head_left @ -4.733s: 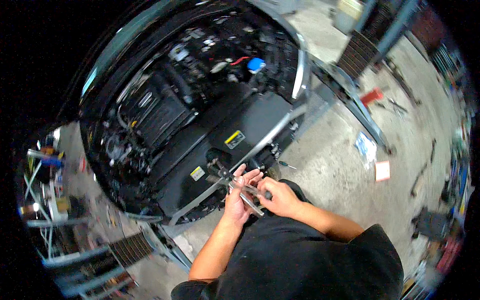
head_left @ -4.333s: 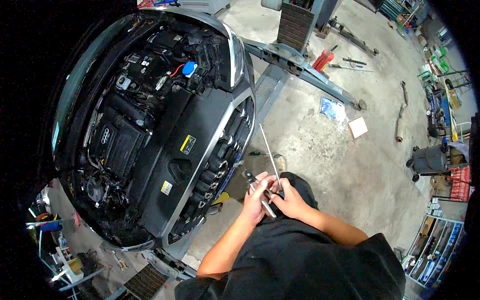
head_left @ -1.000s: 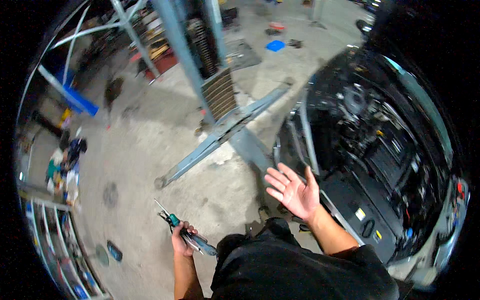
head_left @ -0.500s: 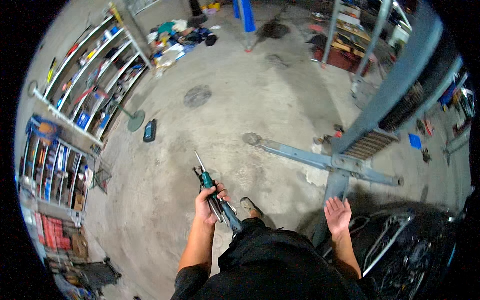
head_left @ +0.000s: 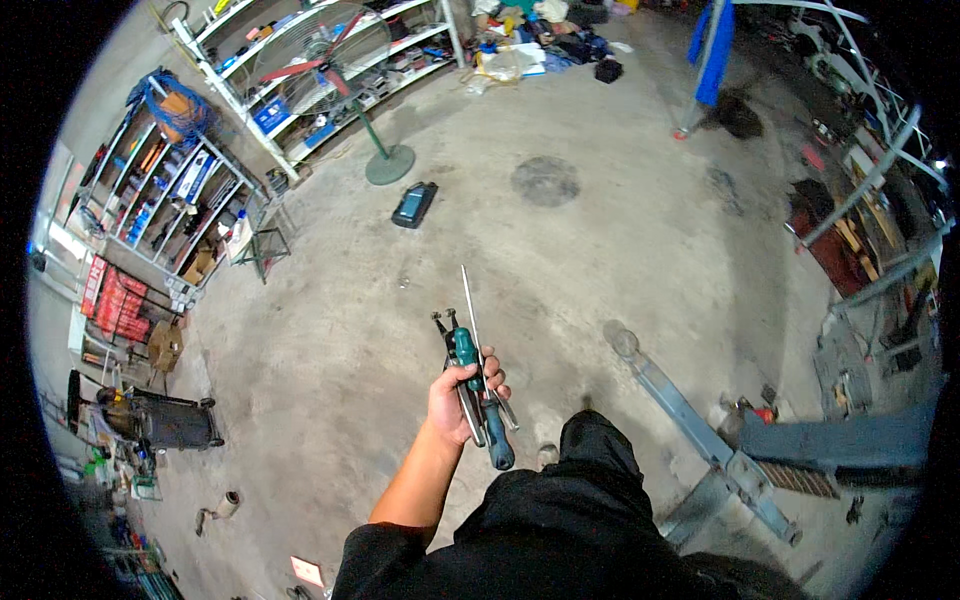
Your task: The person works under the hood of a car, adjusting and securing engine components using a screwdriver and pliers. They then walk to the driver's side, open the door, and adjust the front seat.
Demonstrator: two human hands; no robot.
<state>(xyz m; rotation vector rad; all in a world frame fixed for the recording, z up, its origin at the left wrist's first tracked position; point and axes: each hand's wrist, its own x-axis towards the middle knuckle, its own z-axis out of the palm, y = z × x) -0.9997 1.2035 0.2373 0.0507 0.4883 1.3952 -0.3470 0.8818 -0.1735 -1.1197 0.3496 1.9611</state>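
My left hand is closed round a bundle of hand tools, held out over the concrete floor. Among them are a screwdriver with a teal handle and another tool with a dark blue handle. A long thin metal shaft points away from me. Dark metal tools with small knobbed ends stick out beside it; their exact kind is unclear, and my fingers hide their middles. No part of my right hand shows.
A blue lift arm stretches low over the floor on the right. Ahead lies a dark tool case, near a standing fan's round base. Shelves line the left, with a black wheeled creeper-like item nearer. Clothes lie piled far off.
My view has turned left, so the shelves and fan come closer to the middle and the lift arm shifts right. My open right hand has left the view. The left hand keeps its tools.
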